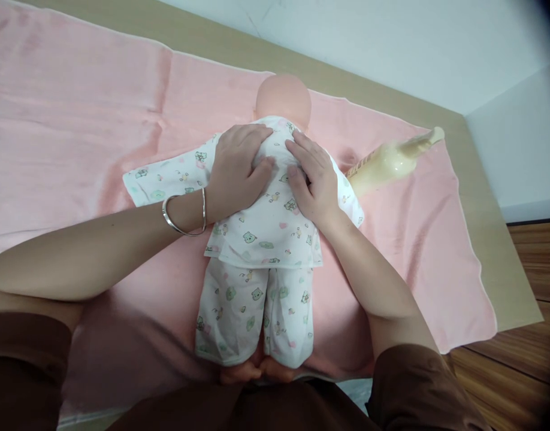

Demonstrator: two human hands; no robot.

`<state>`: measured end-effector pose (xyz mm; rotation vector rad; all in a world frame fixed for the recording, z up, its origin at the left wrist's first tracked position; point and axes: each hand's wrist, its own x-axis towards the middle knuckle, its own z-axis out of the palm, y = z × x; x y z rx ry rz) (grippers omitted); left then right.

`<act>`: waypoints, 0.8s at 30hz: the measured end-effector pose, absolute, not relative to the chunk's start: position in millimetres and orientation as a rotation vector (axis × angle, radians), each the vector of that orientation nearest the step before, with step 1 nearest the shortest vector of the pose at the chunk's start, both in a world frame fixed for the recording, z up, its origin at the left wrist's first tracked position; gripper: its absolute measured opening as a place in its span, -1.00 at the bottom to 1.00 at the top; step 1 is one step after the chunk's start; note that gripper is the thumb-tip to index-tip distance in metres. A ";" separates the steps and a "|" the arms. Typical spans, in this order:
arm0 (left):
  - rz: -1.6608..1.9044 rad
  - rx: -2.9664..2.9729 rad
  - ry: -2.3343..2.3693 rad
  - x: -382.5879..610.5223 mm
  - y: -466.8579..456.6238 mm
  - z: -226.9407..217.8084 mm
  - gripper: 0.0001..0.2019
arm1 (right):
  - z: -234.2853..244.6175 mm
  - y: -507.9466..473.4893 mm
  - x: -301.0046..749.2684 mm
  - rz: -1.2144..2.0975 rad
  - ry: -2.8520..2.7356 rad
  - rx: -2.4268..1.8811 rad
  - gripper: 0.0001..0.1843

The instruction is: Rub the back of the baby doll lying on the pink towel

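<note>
While the baby doll point(266, 227) lies face down on the pink towel point(77, 120), both hands rest flat on its upper back. Its long axis runs from 6 o'clock, where the bare feet point(257, 371) touch near the person's lap, up to 12 o'clock, where the bald head point(284, 99) points at the wall. The left hand point(236, 170) covers the shoulder at about 10 o'clock from the doll's middle, fingers point(248, 140) loosely spread and pressed onto the cloth, gripping nothing; a silver bangle point(185, 212) circles that wrist. The right hand point(313, 179) sits at about 1 o'clock from the doll's middle, fingers likewise spread and laid flat, thumbs nearly meeting over the spine. Neither hand is nearer; both touch it. The doll wears a white shirt and trousers printed with small green bears, one sleeve stretched out toward 9 o'clock. A cream bottle point(392, 161) lies on the towel at 3 o'clock, near the right hand but apart. The towel covers a pale wooden desk point(495, 239).
</note>
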<state>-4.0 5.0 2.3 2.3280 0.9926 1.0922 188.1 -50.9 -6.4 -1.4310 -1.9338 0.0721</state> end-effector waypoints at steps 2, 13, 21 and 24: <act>1.057 2.334 1.012 -4.6 5.1 2.6 -0.59 | -9.0 -49.3 189.0 0.103 -1.917 -1.373 -0.50; 1.055 2.336 1.019 -3.3 5.4 2.6 -0.55 | -14.9 -45.8 194.6 0.004 -1.985 -1.353 -0.48; 1.049 2.318 1.015 -3.5 6.0 3.6 -0.53 | -13.2 -47.4 191.8 0.016 -1.967 -1.422 -0.47; 1.023 2.318 1.038 -3.6 4.5 4.9 -0.54 | -13.2 -47.6 192.2 0.039 -1.964 -1.408 -0.47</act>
